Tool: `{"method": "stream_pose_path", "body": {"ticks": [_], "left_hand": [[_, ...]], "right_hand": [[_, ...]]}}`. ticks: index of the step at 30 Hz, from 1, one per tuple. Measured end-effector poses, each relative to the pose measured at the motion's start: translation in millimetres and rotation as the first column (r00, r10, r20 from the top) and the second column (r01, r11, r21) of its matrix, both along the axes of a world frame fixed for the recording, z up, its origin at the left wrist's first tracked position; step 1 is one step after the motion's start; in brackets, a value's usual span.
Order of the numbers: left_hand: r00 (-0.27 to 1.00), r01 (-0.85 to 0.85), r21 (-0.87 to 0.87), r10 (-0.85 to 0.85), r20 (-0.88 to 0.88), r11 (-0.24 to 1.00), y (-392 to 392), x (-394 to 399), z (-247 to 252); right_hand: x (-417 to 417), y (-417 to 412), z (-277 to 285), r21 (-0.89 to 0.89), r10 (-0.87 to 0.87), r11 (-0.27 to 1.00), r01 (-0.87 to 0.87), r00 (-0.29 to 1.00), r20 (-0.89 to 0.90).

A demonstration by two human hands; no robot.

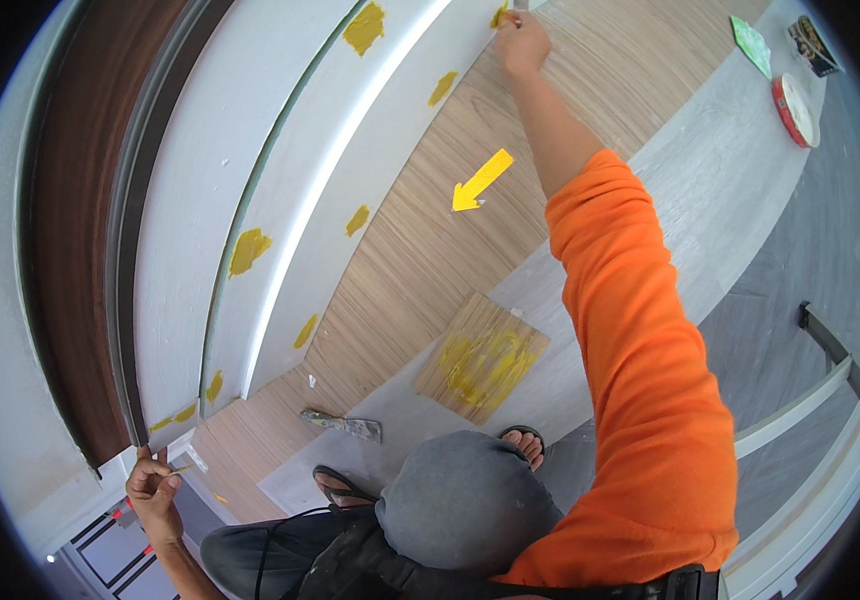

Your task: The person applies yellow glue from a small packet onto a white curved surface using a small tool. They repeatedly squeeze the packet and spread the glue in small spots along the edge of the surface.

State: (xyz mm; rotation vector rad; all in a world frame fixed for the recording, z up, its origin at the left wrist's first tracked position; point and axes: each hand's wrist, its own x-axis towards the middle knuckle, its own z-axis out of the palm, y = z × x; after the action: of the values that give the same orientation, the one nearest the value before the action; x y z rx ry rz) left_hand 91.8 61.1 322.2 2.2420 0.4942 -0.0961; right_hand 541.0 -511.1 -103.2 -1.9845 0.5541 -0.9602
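Observation:
My right hand (524, 41), at the end of an orange sleeve, reaches to the top of the view. Its fingers are pinched on a small tool, mostly cut off by the rim, against a yellow-brown filler patch (500, 15) on the white panel (310, 247). More such patches, like one of filler (250, 251), dot the panel. My left hand (154, 491) is at the panel's lower left end, by a dark frame edge (127, 375), with a small thin piece bearing yellow filler (179, 471) between thumb and fingers.
A wooden board smeared with yellow filler (486, 360) lies on the floor near my feet. Beside it is a putty knife (341, 424). At upper right are a red-rimmed round tub or lid (796, 111), a green-edged piece (751, 46) and a dark container (812, 46). A yellow arrow sticker (482, 180) marks the wood-look floor.

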Motion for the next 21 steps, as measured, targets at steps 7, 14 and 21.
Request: {"method": "stream_pose_path", "body": {"ticks": [7,14,21], "left_hand": [[1.000,-0.010,0.037,0.010,-0.014,0.999,-3,-1,3],[1.000,0.008,0.004,-0.008,-0.002,1.000,2,-2,1],[0.999,0.023,-0.011,-0.024,-0.034,1.000,14,-3,1]], "right_hand": [[-33,42,10,0.386,0.072,0.921,-0.054,0.997,-0.031],[-52,2,14,0.203,-0.102,0.971,0.129,0.986,-0.135],[-11,-26,14,0.029,-0.029,0.999,0.034,0.987,-0.160]]}}
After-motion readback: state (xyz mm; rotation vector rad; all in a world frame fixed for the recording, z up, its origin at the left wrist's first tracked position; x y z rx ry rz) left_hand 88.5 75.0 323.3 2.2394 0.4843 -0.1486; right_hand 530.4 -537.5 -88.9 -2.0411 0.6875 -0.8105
